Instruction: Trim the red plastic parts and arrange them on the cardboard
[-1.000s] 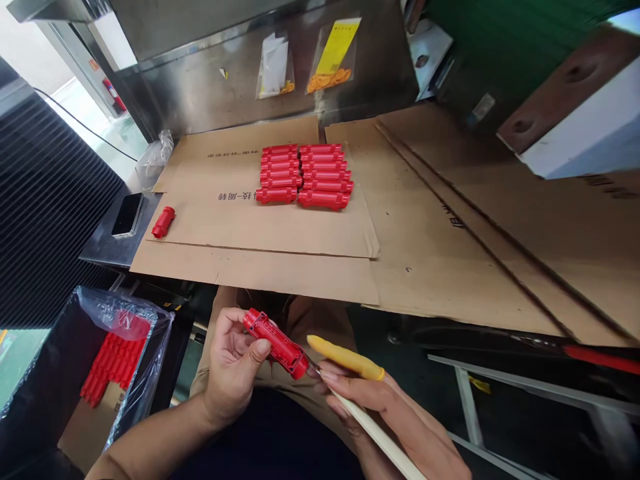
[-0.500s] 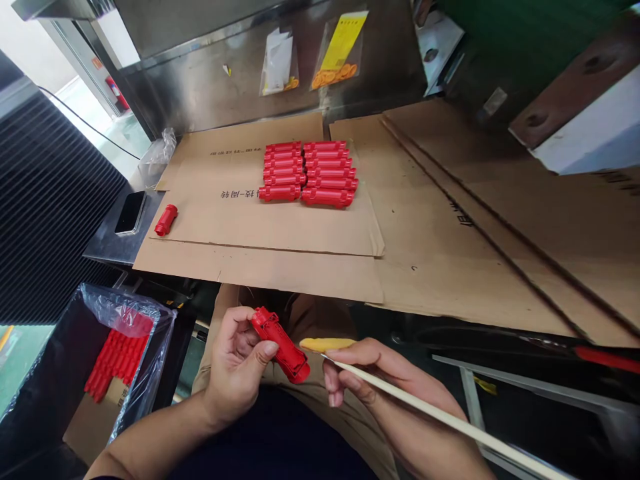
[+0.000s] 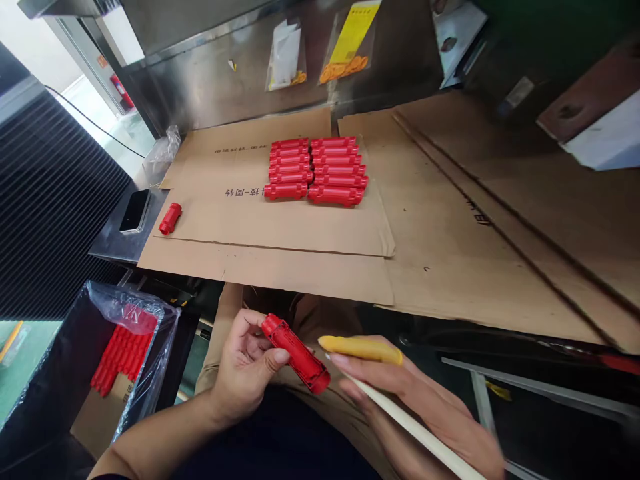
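Observation:
My left hand (image 3: 253, 367) grips a red cylindrical part (image 3: 297, 353) between thumb and fingers, its slotted side facing up and its far end tilted down to the right. Just right of it, my right hand (image 3: 400, 387) is closed round a long pale stick (image 3: 415, 427), whose tip points toward the red part without visibly touching it. A yellow cover (image 3: 360, 348) sits on a finger of my right hand. Both hands are above my lap, in front of the table edge.
Red parts lie in two columns (image 3: 315, 170) on cardboard (image 3: 300, 230). One shorter red piece (image 3: 171, 218) lies at the left, near a phone (image 3: 135, 211). A lined bin (image 3: 45, 393) at lower left holds more red parts (image 3: 123, 350). Two thin dark rods (image 3: 500, 200) cross the cardboard at right.
My right hand has shifted right and turned, showing more of the yellow cover. The view has moved slightly. My left hand still holds the red part.

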The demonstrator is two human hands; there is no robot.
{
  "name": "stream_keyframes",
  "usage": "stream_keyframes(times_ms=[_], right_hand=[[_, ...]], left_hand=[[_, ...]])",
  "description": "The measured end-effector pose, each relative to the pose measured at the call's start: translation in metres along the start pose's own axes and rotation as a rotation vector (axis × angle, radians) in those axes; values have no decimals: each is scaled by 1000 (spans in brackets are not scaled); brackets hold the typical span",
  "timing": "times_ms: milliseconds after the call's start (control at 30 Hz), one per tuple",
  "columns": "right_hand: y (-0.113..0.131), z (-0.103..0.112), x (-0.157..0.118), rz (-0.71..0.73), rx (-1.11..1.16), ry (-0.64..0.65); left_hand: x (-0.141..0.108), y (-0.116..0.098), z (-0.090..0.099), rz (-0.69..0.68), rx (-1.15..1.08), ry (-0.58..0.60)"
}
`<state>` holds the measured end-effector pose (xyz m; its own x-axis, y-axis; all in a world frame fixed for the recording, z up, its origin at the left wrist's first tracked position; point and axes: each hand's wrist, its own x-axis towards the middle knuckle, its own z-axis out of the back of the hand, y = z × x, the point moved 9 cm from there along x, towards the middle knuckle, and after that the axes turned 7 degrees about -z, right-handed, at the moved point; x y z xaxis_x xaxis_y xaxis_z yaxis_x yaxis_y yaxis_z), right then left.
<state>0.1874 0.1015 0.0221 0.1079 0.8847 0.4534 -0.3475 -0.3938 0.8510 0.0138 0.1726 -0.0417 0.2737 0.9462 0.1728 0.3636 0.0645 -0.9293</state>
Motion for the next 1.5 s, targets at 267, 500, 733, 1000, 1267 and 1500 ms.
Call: stream_keyframes(times_ms=[267,500,733,1000,1267,1500], right_hand=[[6,-23,-7,116,-69,-83],[8,-18,-8,142,-66,-101],[12,-17,-8,167,-80,-112],[10,-21,-17,158,-123,-142],[11,-17,-11,129,-103,-117],[8,-20,-13,121,-106,-84]], left_hand=[[-1,-5,-7,-53,40,23],[0,-8,-12,-85,43,42],[2,-11,-15,-91,32,59],[-3,-9,-11,-112,64,28],[-2,-7,-12,-89,44,41],[-2,-7,-13,-98,30,50]])
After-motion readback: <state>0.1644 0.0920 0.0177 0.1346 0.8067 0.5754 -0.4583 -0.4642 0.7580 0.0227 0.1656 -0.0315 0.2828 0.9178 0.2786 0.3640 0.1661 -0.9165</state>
